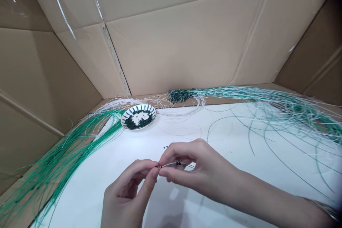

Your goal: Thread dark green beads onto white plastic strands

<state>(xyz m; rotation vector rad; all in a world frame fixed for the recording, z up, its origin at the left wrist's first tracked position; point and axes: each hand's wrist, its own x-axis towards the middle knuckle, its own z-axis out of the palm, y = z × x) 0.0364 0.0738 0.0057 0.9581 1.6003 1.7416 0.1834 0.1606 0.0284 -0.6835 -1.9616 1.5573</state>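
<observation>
In the head view, my left hand [128, 188] and my right hand [197, 164] meet fingertip to fingertip above the white table [88, 185]. Both pinch thumb against forefinger at a tiny dark piece on a thin pale strand [170, 164]. The strand bows under my right palm and carries a few small black beads [178, 164]. My fingertips partly cover the piece between them. Beyond my hands, a white plate with dark stripes [153, 109] holds many small dark green beads [130, 123]. Several loose beads [166, 147] lie behind my right fingers.
Long green strands [80, 153] spread along the left edge, with white ends [117, 101] behind the plate. A bundle of green and white strands [240, 94] with dark green beaded ends [179, 95] runs along the back to the right. Cardboard walls [181, 42] enclose the table.
</observation>
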